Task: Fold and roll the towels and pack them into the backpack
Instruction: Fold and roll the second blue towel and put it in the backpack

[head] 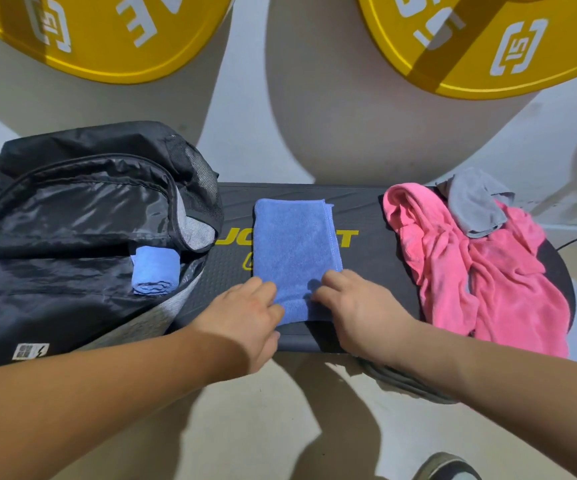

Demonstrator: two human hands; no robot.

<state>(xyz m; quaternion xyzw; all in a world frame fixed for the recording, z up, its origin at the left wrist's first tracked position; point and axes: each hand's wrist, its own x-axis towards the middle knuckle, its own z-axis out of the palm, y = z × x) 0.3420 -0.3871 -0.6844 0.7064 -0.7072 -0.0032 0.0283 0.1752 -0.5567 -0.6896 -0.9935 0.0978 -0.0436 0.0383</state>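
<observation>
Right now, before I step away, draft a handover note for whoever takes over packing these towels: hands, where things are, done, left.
Left hand and right hand: both grip the near end of the folded blue terry towel on the black step platform, apparently starting its roll.
Done: one rolled blue towel sits in the open mouth of the black nylon backpack, at left.
Left to do: roll and pack this one; then fold, roll and pack the crumpled pink towel and the small grey towel lying on it, at right.

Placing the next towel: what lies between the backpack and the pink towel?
Head view: a folded blue towel on the black board, left hand and right hand at its near end.
</observation>
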